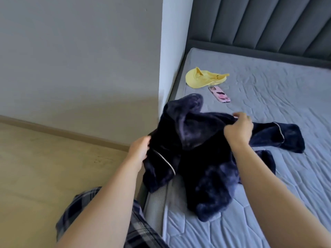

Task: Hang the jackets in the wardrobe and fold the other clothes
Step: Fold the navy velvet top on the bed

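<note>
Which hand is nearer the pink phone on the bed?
Right. The right hand grips the dark garment just below the pink phone; the left hand holds its far left edge, off the mattress side.

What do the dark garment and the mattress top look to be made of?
Navy garment: plush fleece or velour, judging by its fuzzy, patchy sheen; pale piping along the edges. Both hands, left and right, grip it. Mattress: grey quilted fabric, matte, with stitched patterns.
</note>
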`<action>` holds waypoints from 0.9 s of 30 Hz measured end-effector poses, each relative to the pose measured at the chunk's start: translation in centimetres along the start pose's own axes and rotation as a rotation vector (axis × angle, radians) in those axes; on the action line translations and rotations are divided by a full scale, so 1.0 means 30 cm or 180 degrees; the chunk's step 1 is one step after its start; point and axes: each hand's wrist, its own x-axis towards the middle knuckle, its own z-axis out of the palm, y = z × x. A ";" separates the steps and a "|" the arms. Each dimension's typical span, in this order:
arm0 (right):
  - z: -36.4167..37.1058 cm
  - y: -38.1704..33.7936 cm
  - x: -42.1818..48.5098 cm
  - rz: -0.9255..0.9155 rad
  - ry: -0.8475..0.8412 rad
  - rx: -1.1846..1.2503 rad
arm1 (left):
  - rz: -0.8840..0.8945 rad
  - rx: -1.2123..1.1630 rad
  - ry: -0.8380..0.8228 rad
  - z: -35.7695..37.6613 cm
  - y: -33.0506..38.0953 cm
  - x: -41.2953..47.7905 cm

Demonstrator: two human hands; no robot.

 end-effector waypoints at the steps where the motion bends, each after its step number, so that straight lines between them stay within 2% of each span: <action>1: 0.009 0.041 -0.018 0.0006 0.0183 -0.0208 | -0.0062 0.0583 0.0163 -0.004 -0.024 0.000; 3: 0.052 0.083 -0.071 -0.0632 0.0424 -0.0187 | -0.0200 0.1074 -0.0044 -0.001 -0.052 0.009; 5: 0.122 0.091 -0.120 -0.1244 -0.0077 -0.0557 | -0.0209 0.1308 -0.0299 0.017 -0.054 0.010; 6: 0.158 0.091 -0.139 -0.1232 -0.0530 -0.0813 | -0.0175 0.1495 -0.0337 0.026 -0.047 0.008; 8: 0.224 0.116 -0.176 -0.0784 -0.1326 -0.1191 | -0.0169 0.1708 -0.0377 0.035 -0.044 0.005; 10: 0.268 0.159 -0.216 -0.0491 -0.1727 -0.1594 | -0.0245 0.1650 -0.0461 0.033 -0.058 -0.002; 12: 0.297 0.170 -0.251 -0.0502 -0.1879 -0.1848 | -0.0230 0.1601 -0.0473 0.026 -0.066 -0.002; 14: 0.319 0.132 -0.272 -0.0631 -0.2212 -0.1386 | -0.0163 0.1376 -0.0476 0.024 -0.064 0.011; 16: 0.318 0.080 -0.299 -0.0665 -0.2907 -0.0598 | -0.0094 0.0885 -0.0420 0.032 -0.058 0.021; 17: 0.304 0.057 -0.309 -0.0693 -0.3281 -0.0466 | -0.0008 0.0699 -0.0241 0.035 -0.057 0.028; 18: 0.285 0.040 -0.309 -0.0806 -0.3638 -0.0531 | 0.0087 0.0637 0.0058 0.032 -0.056 0.037; 19: 0.256 0.022 -0.305 -0.0991 -0.3831 -0.0967 | 0.0144 0.0673 0.0383 0.022 -0.057 0.044; 20: 0.225 0.005 -0.294 -0.1162 -0.3783 -0.1575 | 0.0143 0.0735 0.0638 0.008 -0.058 0.047; 21: 0.188 -0.014 -0.278 -0.1290 -0.3486 -0.2245 | 0.0084 0.0779 0.0764 -0.007 -0.058 0.050; 23: 0.125 -0.024 -0.232 -0.1318 -0.2564 -0.3260 | -0.0144 0.0815 0.0624 -0.022 -0.057 0.056; 25: 0.094 -0.036 -0.207 -0.1431 -0.1952 -0.3332 | -0.0375 0.0796 0.0221 -0.010 -0.054 0.043; 27: 0.125 -0.066 -0.200 -0.1991 -0.1430 -0.2591 | -0.0404 0.0841 -0.0286 0.020 -0.055 0.029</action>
